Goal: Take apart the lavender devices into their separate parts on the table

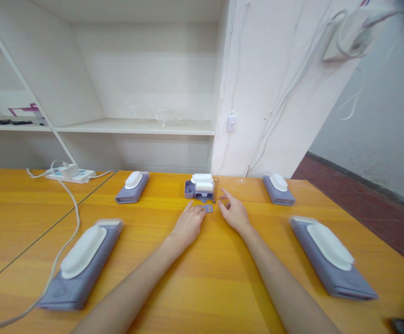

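My left hand [190, 225] rests low over the table, fingers stretched forward. Its fingertips are at the left end of a small flat purple frame-shaped piece [208, 208]; whether they press on it I cannot tell. To the right, my right hand [235, 213] is open, thumb and index finger apart with nothing between them. Just left of its fingertips is a thin coil spring [216, 189]. Behind my hands sits a cluster of parts: a purple square cup [189, 189], white ribbed rounded pieces [202, 178] and a purple holder [204, 195] beneath them.
Purple housings with white rounded tops lie at near left [80, 264], near right [334, 260], back left [132, 187] and back right [279, 189]. A power strip [71, 173] with a white cable [77, 218] is at left. White shelving [142, 125] stands behind the table.
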A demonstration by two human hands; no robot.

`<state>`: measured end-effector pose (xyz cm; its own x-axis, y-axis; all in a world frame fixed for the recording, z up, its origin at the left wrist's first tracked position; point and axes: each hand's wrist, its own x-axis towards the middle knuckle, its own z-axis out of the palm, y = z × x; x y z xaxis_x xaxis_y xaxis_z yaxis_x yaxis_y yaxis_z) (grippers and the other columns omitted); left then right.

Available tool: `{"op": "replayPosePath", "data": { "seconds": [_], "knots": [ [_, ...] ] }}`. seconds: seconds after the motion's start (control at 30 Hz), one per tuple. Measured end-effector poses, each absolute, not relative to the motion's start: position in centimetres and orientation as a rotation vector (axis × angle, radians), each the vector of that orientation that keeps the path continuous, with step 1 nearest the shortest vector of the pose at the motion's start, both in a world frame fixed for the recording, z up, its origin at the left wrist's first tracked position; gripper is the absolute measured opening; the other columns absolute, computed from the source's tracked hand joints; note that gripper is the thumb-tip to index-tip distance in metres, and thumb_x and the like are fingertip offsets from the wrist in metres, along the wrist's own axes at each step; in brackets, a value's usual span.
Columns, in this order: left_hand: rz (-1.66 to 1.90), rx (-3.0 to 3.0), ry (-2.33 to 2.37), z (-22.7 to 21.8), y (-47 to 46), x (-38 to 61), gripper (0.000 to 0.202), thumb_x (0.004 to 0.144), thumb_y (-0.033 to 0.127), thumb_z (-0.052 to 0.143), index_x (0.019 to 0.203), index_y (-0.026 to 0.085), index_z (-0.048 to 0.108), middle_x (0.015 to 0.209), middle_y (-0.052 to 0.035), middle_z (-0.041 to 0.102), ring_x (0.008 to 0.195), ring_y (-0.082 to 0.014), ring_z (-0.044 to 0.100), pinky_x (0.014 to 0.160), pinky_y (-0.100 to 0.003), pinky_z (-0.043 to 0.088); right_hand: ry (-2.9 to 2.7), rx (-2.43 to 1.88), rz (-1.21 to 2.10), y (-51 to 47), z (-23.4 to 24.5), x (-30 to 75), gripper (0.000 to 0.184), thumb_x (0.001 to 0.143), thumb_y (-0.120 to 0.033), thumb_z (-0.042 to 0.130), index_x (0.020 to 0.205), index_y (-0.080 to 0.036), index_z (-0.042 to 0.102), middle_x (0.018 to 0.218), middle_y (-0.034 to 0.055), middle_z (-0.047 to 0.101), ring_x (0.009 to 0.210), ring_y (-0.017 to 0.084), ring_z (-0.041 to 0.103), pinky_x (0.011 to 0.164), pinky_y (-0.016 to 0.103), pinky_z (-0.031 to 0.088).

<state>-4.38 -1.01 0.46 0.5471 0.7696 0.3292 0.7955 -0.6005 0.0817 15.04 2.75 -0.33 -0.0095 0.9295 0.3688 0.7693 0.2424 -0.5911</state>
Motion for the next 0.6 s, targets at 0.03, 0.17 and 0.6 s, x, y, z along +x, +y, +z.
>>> {"op": "replayPosePath", "data": {
  "seconds": [0.03,0.17,0.6],
  "knots": [
    [-0.542,-2.707,-1.349,0.40,-0.93,-4.44,0.037,0.083,0.002,0.036,0.110,0.017,0.057,0.115,-0.0080,0.061,0.112,-0.0179,0.053,0.110,-0.041,0.025,-1.810,-1.561,0.287,2.77,-0.32,15.02,0.050,0.083,-0.035,0.050,0.132,-0.028,0.043,0.109,-0.0008,0.065,0.068,0.012,0.058,0.064,0.026,0.045],
    [-0.633,-2.738,-1.313,0.64,-0.87,-4.55,0.034,0.086,0.008,0.037,0.113,0.017,0.055,0.118,-0.0091,0.060,0.114,-0.0183,0.052,0.110,-0.043,0.026,-1.811,-1.564,0.279,2.80,-0.31,14.97,0.050,0.083,-0.035,0.050,0.132,-0.028,0.044,0.109,-0.0006,0.065,0.070,0.013,0.059,0.066,0.026,0.046],
    [-0.760,-2.692,-1.380,1.10,-1.46,-4.58,0.031,0.090,0.021,0.038,0.119,0.019,0.050,0.128,-0.0094,0.051,0.120,-0.0206,0.045,0.108,-0.042,0.030,-1.764,-1.492,0.311,2.66,-0.33,14.98,0.049,0.082,-0.032,0.049,0.131,-0.024,0.046,0.107,0.0022,0.065,0.059,0.010,0.054,0.066,0.026,0.047]
  ]
}}
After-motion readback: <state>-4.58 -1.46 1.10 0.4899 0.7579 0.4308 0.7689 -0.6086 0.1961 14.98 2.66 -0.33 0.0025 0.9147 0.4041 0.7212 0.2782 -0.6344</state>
